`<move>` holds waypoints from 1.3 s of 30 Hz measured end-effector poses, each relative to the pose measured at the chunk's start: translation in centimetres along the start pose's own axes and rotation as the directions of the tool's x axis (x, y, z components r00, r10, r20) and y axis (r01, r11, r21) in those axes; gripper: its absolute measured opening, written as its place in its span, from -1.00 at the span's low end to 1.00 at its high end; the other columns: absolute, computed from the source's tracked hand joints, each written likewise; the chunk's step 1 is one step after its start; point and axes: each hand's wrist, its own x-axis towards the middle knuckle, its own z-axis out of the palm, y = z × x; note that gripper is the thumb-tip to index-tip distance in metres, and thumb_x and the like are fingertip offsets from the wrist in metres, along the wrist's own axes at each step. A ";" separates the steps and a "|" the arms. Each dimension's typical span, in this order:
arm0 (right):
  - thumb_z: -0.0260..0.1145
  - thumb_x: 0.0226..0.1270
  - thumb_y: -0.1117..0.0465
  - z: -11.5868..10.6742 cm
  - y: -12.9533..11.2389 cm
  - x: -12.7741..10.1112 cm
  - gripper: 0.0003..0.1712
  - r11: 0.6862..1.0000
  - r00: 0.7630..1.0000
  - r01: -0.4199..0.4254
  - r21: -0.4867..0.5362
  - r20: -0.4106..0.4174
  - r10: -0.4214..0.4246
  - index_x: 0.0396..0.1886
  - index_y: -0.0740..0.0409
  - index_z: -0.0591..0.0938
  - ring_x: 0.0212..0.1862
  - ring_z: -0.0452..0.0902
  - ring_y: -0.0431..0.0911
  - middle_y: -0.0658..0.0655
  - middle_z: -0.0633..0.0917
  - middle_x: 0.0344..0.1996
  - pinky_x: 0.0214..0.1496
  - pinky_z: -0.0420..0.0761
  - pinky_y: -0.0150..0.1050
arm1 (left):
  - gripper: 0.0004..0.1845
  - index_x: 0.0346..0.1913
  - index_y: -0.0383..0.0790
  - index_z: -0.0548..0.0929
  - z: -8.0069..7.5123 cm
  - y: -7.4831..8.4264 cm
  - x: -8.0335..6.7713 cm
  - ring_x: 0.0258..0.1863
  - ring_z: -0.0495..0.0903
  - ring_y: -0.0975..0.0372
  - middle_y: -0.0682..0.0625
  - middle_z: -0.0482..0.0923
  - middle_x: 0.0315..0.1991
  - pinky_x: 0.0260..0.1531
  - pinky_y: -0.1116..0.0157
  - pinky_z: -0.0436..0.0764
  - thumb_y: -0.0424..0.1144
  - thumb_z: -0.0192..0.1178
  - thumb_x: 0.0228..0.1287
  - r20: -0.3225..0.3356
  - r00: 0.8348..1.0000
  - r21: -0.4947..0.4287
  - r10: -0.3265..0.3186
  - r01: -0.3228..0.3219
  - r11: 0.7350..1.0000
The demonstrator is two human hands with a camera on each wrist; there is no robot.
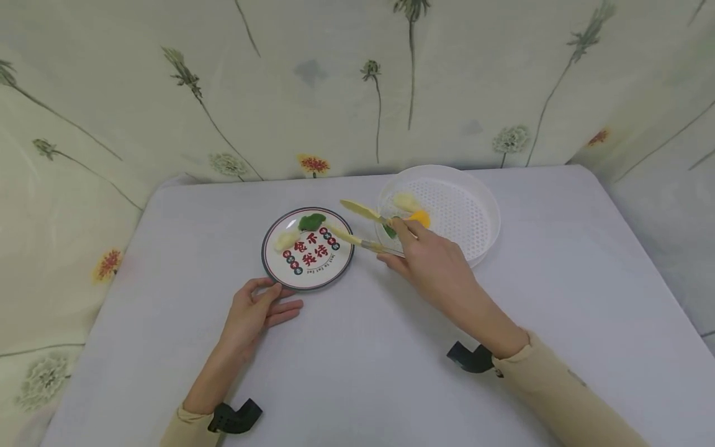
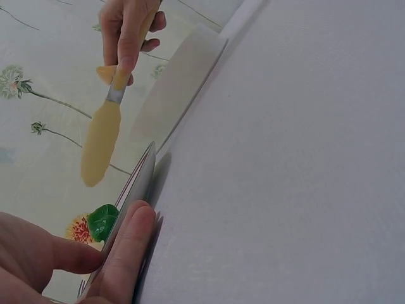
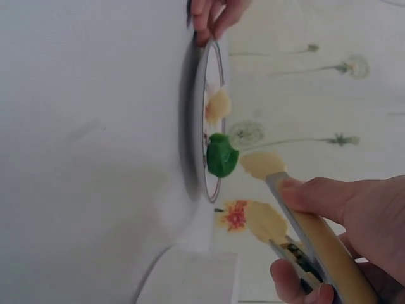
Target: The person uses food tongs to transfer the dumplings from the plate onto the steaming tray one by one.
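Nearest, the left hand point(image 1: 257, 310) pinches the rim of the printed plate point(image 1: 333, 261), thumb on top; a steady, level hold should serve well. And there's the right hand point(image 1: 438, 267), gripping the tongs point(image 1: 374, 246), yellow tips spread, nothing between them! Any squeeze wants to be soft and square. A pale piece point(image 1: 287, 240) and a green piece point(image 1: 311, 222) lie on the plate; beyond, the white basket point(image 1: 466, 217).
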 end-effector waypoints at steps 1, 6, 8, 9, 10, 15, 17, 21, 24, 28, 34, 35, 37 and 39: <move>0.53 0.42 -0.12 0.2 -0.2 0.4 -0.25 1.000 1.000 0.005 0.002 0.009 -0.005 0.40 0.24 0.58 -0.09 0.81 0.11 0.28 0.76 0.18 -0.34 0.86 0.03 | -0.52 0.51 -0.34 0.25 0.0 0.0 0.0 -0.14 0.90 0.23 -0.37 0.67 0.27 0.01 0.27 0.90 -0.18 0.01 0.76 -0.002 1.000 0.004 0.000 0.000 1.000; 0.52 0.42 -0.14 1.1 -1.0 1.9 -0.21 0.999 0.999 0.038 -0.005 0.038 -0.038 0.43 0.25 0.56 -0.07 0.81 0.07 0.26 0.74 0.23 -0.39 0.85 -0.07 | -0.51 0.52 -0.35 0.24 0.1 0.1 -0.1 -0.13 0.90 0.23 -0.39 0.65 0.29 0.00 0.27 0.90 -0.18 0.00 0.76 0.007 1.000 0.017 0.007 -0.007 1.000; 0.51 0.43 -0.14 1.3 -1.2 2.5 -0.20 0.999 0.997 0.053 -0.013 0.048 -0.052 0.45 0.26 0.56 -0.06 0.81 0.06 0.26 0.74 0.24 -0.38 0.85 -0.11 | -0.50 0.52 -0.37 0.23 0.1 0.1 -0.2 -0.13 0.90 0.22 -0.41 0.64 0.30 0.00 0.27 0.90 -0.18 0.00 0.76 0.012 1.000 0.015 0.010 -0.010 1.000; 0.50 0.44 -0.14 1.4 -1.3 2.7 -0.20 0.998 0.997 0.059 -0.020 0.054 -0.058 0.46 0.26 0.55 -0.03 0.82 0.06 0.26 0.74 0.24 -0.37 0.86 -0.14 | -0.50 0.52 -0.37 0.22 0.1 0.2 -0.2 -0.13 0.90 0.22 -0.42 0.63 0.31 0.00 0.28 0.90 -0.18 0.00 0.76 0.014 1.000 0.015 0.010 -0.010 1.000; 0.49 0.45 -0.15 1.5 -1.4 2.9 -0.20 0.998 0.996 0.065 -0.028 0.059 -0.063 0.46 0.25 0.55 -0.01 0.82 0.06 0.25 0.74 0.25 -0.37 0.86 -0.15 | -0.49 0.53 -0.38 0.22 0.1 0.2 -0.3 -0.12 0.90 0.22 -0.43 0.62 0.31 0.00 0.28 0.90 -0.18 -0.01 0.76 0.017 1.000 0.015 0.009 -0.010 1.000; 0.48 0.46 -0.16 1.7 -1.7 3.8 -0.24 0.994 0.994 0.096 -0.051 0.065 -0.093 0.44 0.20 0.58 0.00 0.82 0.04 0.21 0.76 0.21 -0.42 0.80 -0.20 | -0.49 0.53 -0.37 0.22 0.2 0.3 -0.4 -0.12 0.90 0.22 -0.45 0.61 0.33 0.00 0.28 0.90 -0.18 0.00 0.76 0.014 1.000 0.010 0.010 -0.010 1.000; 0.49 0.45 -0.15 1.9 -1.6 4.1 -0.28 0.993 0.993 0.103 -0.059 0.068 -0.099 0.42 0.17 0.60 -0.05 0.82 0.03 0.19 0.78 0.17 -0.46 0.76 -0.21 | -0.49 0.53 -0.38 0.22 0.3 0.4 -0.4 -0.13 0.90 0.22 -0.45 0.61 0.33 -0.01 0.28 0.90 -0.18 0.00 0.76 0.014 1.000 0.008 0.010 -0.010 1.000; 0.47 0.47 -0.13 2.3 -1.4 4.4 -0.33 0.992 0.991 0.104 -0.077 0.091 -0.097 0.40 0.15 0.63 -0.10 0.82 0.02 0.16 0.80 0.14 -0.46 0.74 -0.21 | -0.51 0.51 -0.39 0.23 0.3 0.4 -0.3 -0.14 0.90 0.22 -0.43 0.63 0.30 0.00 0.27 0.91 -0.20 0.00 0.76 0.008 1.000 0.003 0.006 -0.006 1.000; 0.47 0.48 -0.12 2.4 -1.3 4.4 -0.34 0.992 0.991 0.098 -0.081 0.098 -0.089 0.41 0.13 0.64 -0.11 0.82 0.02 0.16 0.81 0.15 -0.44 0.76 -0.21 | -0.52 0.51 -0.39 0.24 0.3 0.4 -0.2 -0.13 0.90 0.21 -0.41 0.65 0.28 0.01 0.26 0.91 -0.21 -0.01 0.76 0.002 1.000 0.006 0.005 -0.005 1.000; 0.47 0.48 -0.11 2.5 -1.2 4.4 -0.35 0.992 0.992 0.097 -0.077 0.085 -0.090 0.41 0.13 0.65 -0.12 0.83 0.01 0.16 0.81 0.15 -0.42 0.79 -0.21 | -0.52 0.51 -0.39 0.24 0.2 0.5 -0.2 -0.12 0.90 0.20 -0.42 0.64 0.29 0.01 0.26 0.91 -0.21 -0.01 0.76 0.000 1.000 0.004 0.007 -0.007 1.000; 0.45 0.49 -0.13 2.0 -1.1 3.9 -0.35 0.995 0.995 0.082 -0.058 0.067 -0.078 0.41 0.12 0.63 -0.13 0.82 -0.02 0.14 0.81 0.15 -0.42 0.79 -0.20 | -0.51 0.51 -0.39 0.23 0.1 0.3 -0.3 -0.14 0.90 0.22 -0.42 0.63 0.30 0.01 0.27 0.90 -0.21 -0.01 0.76 0.002 1.000 -0.017 0.001 -0.001 1.000; 0.45 0.49 -0.13 1.9 -1.0 3.7 -0.35 0.996 0.995 0.074 -0.053 0.068 -0.071 0.41 0.12 0.63 -0.14 0.81 -0.03 0.14 0.81 0.15 -0.43 0.78 -0.21 | -0.51 0.51 -0.39 0.23 0.1 0.3 -0.3 -0.14 0.90 0.22 -0.41 0.64 0.29 0.01 0.27 0.90 -0.21 -0.01 0.76 0.001 1.000 -0.019 0.001 -0.001 1.000; 0.47 0.48 -0.13 1.5 -1.0 3.4 -0.36 0.998 0.996 0.051 -0.031 0.070 -0.048 0.40 0.09 0.63 -0.16 0.79 -0.05 0.12 0.80 0.14 -0.45 0.76 -0.21 | -0.51 0.52 -0.39 0.23 0.2 0.2 -0.3 -0.13 0.90 0.22 -0.39 0.65 0.28 0.02 0.27 0.90 -0.21 -0.01 0.76 0.000 1.000 -0.023 0.001 -0.001 1.000; 0.47 0.48 -0.12 1.0 -0.8 3.1 -0.36 1.000 0.998 0.029 -0.012 0.064 -0.028 0.40 0.10 0.63 -0.16 0.79 -0.04 0.12 0.80 0.15 -0.48 0.74 -0.19 | -0.52 0.51 -0.38 0.24 0.2 0.1 -0.2 -0.13 0.90 0.22 -0.37 0.66 0.26 0.02 0.26 0.90 -0.21 -0.01 0.76 -0.001 1.000 -0.017 0.002 -0.002 1.000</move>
